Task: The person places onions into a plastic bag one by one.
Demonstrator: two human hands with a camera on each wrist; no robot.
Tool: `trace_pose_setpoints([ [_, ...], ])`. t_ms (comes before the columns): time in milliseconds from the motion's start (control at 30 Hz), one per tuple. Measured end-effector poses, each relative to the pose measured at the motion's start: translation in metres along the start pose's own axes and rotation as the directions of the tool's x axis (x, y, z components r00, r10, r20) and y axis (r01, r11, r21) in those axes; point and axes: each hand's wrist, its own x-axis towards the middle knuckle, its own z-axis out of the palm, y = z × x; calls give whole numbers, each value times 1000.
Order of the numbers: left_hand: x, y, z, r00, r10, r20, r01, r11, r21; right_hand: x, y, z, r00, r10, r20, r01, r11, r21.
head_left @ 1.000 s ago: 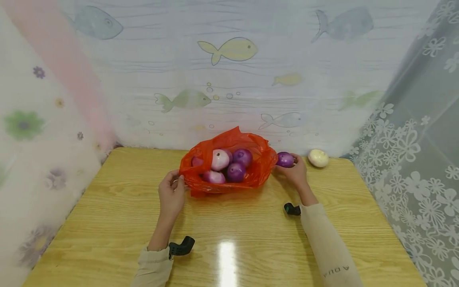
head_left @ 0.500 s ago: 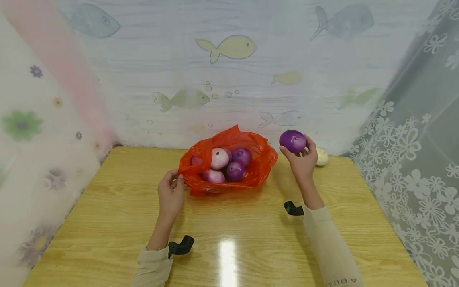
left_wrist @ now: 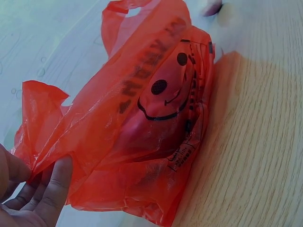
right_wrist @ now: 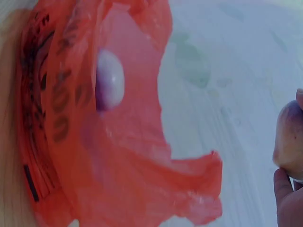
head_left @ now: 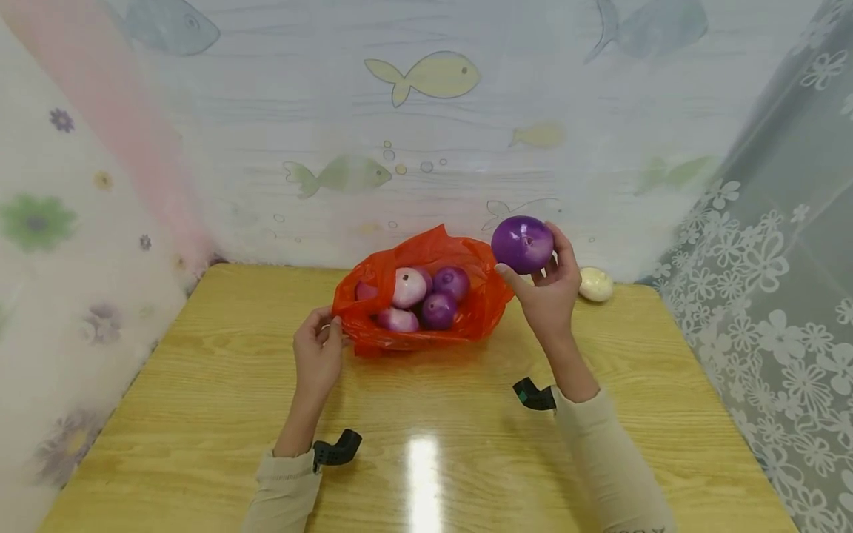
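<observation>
A red plastic bag (head_left: 393,263) sits on the table with its mouth open, several purple and white-purple onions (head_left: 440,311) inside. My left hand (head_left: 318,359) pinches the bag's left edge; the left wrist view shows thumb and fingers on the thin plastic (left_wrist: 90,142). Raised above the bag's right side, my right hand (head_left: 552,300) grips a glossy purple onion (head_left: 522,244) between thumb and fingers. That onion (right_wrist: 289,137) appears at the right border of the right wrist view, clear of the bag. The onions lower in the bag are partly hidden by the plastic.
A pale cream onion (head_left: 595,285) lies at the table's back right, just beyond the right hand. The wooden table (head_left: 220,385) ends at a patterned curtain (head_left: 266,148) behind. Black camera mounts (head_left: 336,448) project from both wrists.
My right hand has lifted the purple onion from beside the bag's right edge, swung slightly right, then come back left and nearer the camera. The left hand keeps its hold on the bag.
</observation>
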Motion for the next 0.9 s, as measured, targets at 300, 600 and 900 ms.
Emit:
trace_pose_setpoints([
  [300,-1,1,1,1000,6,-1,-6,1000,-7,-20,-4,26,990,-24,137,21,999,25],
  [600,-1,-1,1,1000,20,-3,-20,1000,-2,-37,6,51,962,61,267,-66,998,10],
  [900,-7,-2,2,1000,-7,-1,7,1000,-7,-49,27,64,894,277,353,-220,956,-192],
])
